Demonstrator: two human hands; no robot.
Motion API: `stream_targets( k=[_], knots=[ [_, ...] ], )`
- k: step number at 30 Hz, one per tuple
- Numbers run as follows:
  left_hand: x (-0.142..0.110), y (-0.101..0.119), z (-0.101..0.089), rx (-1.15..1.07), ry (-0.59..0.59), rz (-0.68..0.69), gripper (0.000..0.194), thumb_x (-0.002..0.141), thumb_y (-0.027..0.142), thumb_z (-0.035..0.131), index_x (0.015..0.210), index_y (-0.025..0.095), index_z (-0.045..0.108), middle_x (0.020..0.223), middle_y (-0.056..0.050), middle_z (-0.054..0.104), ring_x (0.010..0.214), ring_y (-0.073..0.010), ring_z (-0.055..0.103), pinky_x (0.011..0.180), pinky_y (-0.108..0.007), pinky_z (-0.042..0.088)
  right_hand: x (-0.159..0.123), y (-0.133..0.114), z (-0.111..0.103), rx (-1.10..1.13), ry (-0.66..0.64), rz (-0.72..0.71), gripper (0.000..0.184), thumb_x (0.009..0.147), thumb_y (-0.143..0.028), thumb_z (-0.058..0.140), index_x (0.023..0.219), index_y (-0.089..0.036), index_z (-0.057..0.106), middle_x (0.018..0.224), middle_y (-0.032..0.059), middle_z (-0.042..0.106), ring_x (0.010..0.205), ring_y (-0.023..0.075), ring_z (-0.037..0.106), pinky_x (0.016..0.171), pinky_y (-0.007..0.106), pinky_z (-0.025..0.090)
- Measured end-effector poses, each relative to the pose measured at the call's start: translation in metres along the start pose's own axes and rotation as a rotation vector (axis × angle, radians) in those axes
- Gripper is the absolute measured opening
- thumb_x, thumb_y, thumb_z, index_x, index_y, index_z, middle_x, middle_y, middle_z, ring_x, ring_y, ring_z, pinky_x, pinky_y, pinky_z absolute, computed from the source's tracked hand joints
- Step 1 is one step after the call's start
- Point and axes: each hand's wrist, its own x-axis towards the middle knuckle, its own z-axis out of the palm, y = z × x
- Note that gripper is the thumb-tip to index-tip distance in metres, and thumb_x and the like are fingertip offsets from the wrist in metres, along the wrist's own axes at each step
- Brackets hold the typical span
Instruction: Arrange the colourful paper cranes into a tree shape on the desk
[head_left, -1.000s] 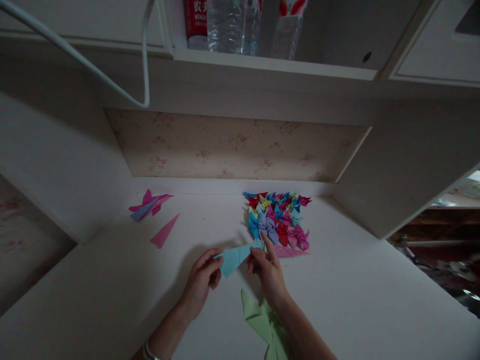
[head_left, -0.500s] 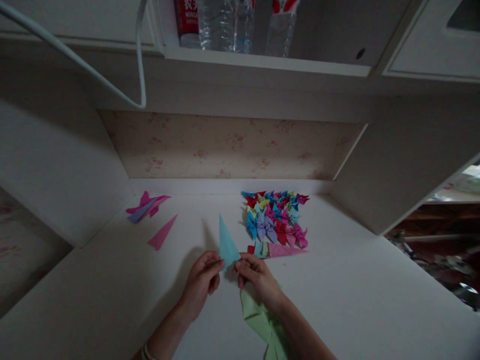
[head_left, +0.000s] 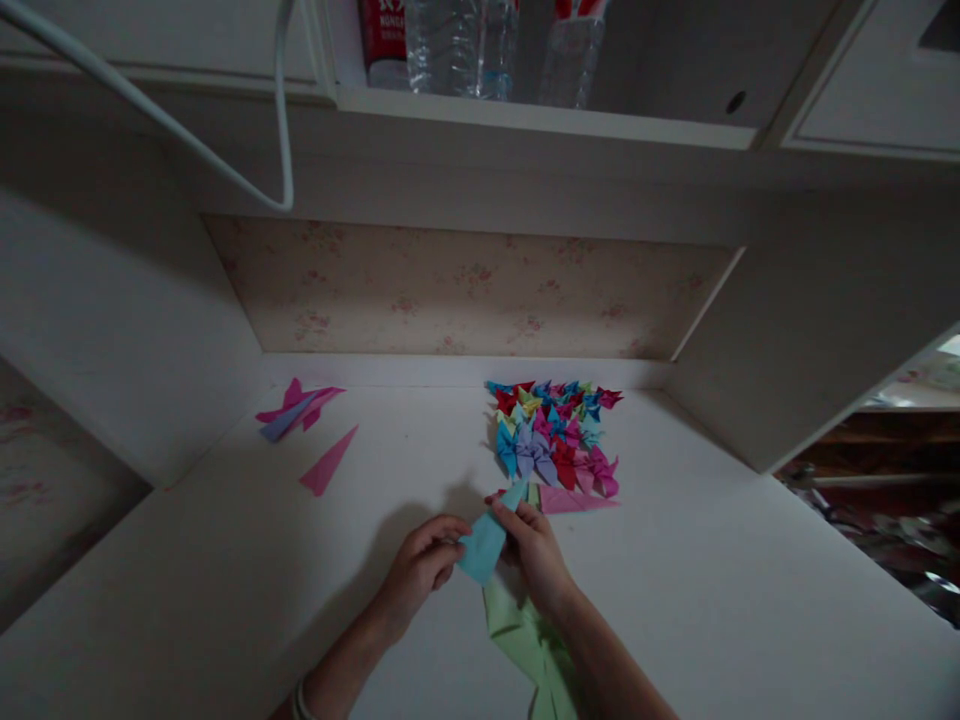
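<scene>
A light blue piece of folded paper is held above the white desk, its narrow tip toward the upper right. My left hand pinches its wide lower-left corner. Thumb and fingers of my right hand grip it nearer the tip, partly covering it. Under my right forearm lies a larger light green folded paper, partly hidden. Just beyond my right hand is a pink folded paper strip, and behind that several rows of small colourful origami pieces.
On the left of the desk lie a pink folded triangle and a small pile of pink and purple folded papers. Clear plastic bottles stand on the shelf above. A white bent tube hangs at upper left.
The light blue paper first pointed right, then stood tip up between both hands, and now slants to the upper right. My right hand has shifted its grip along it.
</scene>
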Motion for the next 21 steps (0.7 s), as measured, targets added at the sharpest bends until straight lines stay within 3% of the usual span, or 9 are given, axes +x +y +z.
stream_targets(
  k=[4,7,10,13,17,21],
  knots=[
    [0.002,0.0,-0.005,-0.126,0.058,0.013,0.024,0.079,0.035,0.06,0.095,0.017,0.062,0.074,0.003,0.058,0.04,-0.0019,0.032,0.039,-0.019,0.015,0.0,-0.002,-0.002,0.021,0.021,-0.045,0.031,0.073,-0.045,0.073,0.082,-0.015,0.065,0.042,-0.0095,0.039,0.038,0.0035,0.026,0.038,0.019,0.015],
    [0.004,0.002,-0.008,-0.191,0.123,0.037,0.031,0.083,0.044,0.055,0.102,0.02,0.059,0.08,0.001,0.061,0.04,-0.0018,0.032,0.037,-0.018,0.015,0.001,-0.005,-0.002,0.048,0.061,-0.101,0.031,0.074,-0.043,0.072,0.086,-0.016,0.065,0.042,-0.0093,0.042,0.035,0.004,0.028,0.035,0.019,0.016],
    [0.007,0.0,-0.009,-0.069,0.177,0.089,0.031,0.08,0.046,0.058,0.096,0.019,0.061,0.078,0.001,0.062,0.04,-0.0029,0.034,0.037,-0.018,0.017,0.002,-0.018,-0.005,0.084,0.076,-0.18,0.026,0.074,-0.039,0.072,0.081,-0.016,0.064,0.05,-0.0055,0.053,0.036,0.0044,0.037,0.035,0.019,0.023],
    [0.009,-0.004,-0.004,0.127,0.18,0.159,0.026,0.075,0.041,0.065,0.086,0.018,0.066,0.072,0.0,0.063,0.045,-0.0067,0.042,0.042,-0.019,0.029,0.001,-0.046,-0.019,0.162,0.127,-0.275,0.023,0.076,-0.038,0.07,0.082,-0.017,0.064,0.059,-0.0018,0.061,0.038,0.0056,0.043,0.038,0.02,0.032],
    [0.013,-0.004,0.013,0.411,0.078,0.306,0.018,0.081,0.034,0.06,0.084,0.02,0.071,0.074,-0.003,0.066,0.062,-0.0147,0.055,0.058,-0.023,0.041,-0.007,-0.082,-0.053,0.176,0.222,-0.391,0.025,0.073,-0.032,0.072,0.092,-0.019,0.064,0.061,-0.0022,0.062,0.042,0.0073,0.047,0.038,0.019,0.036],
    [0.026,0.005,0.04,0.694,-0.136,0.488,0.023,0.088,0.025,0.05,0.095,0.024,0.072,0.096,-0.006,0.07,0.087,-0.02,0.061,0.078,-0.029,0.046,-0.023,-0.089,-0.087,0.114,0.282,-0.423,0.029,0.073,-0.028,0.074,0.097,-0.019,0.063,0.061,-0.0024,0.061,0.046,0.008,0.049,0.038,0.017,0.038]
  ],
)
